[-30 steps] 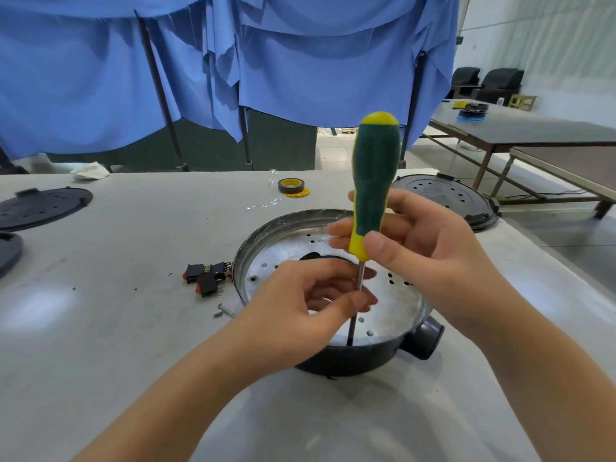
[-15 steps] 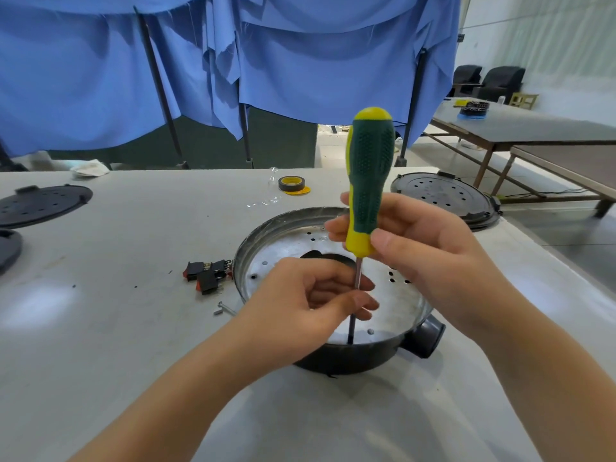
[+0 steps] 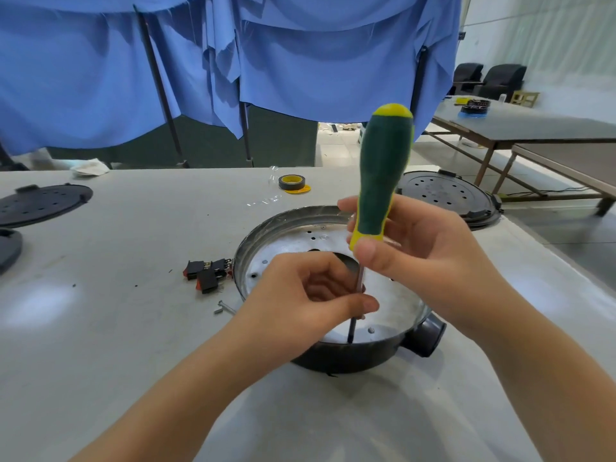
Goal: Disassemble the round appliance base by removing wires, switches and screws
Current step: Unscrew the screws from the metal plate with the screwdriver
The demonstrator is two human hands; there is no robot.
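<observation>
The round appliance base (image 3: pixel 266 241), black outside with a perforated metal plate inside, sits on the white table. A green and yellow screwdriver (image 3: pixel 383 168) stands upright in it, tip down at the plate's near rim. My right hand (image 3: pixel 430 255) grips the lower end of the handle. My left hand (image 3: pixel 306 295) pinches the metal shaft just above the tip. Removed black and red switches (image 3: pixel 208 273) lie left of the base, with a loose screw (image 3: pixel 221 307) near them.
A black perforated lid (image 3: pixel 446 195) lies behind my right hand. Other black lids (image 3: pixel 43 203) sit at the table's far left. A tape roll (image 3: pixel 291 183) rests at the back edge. Blue cloth hangs behind. Another table stands at right.
The screwdriver handle has tilted slightly left and turned a little in my right hand. My left hand stays on the shaft, and the base has not moved.
</observation>
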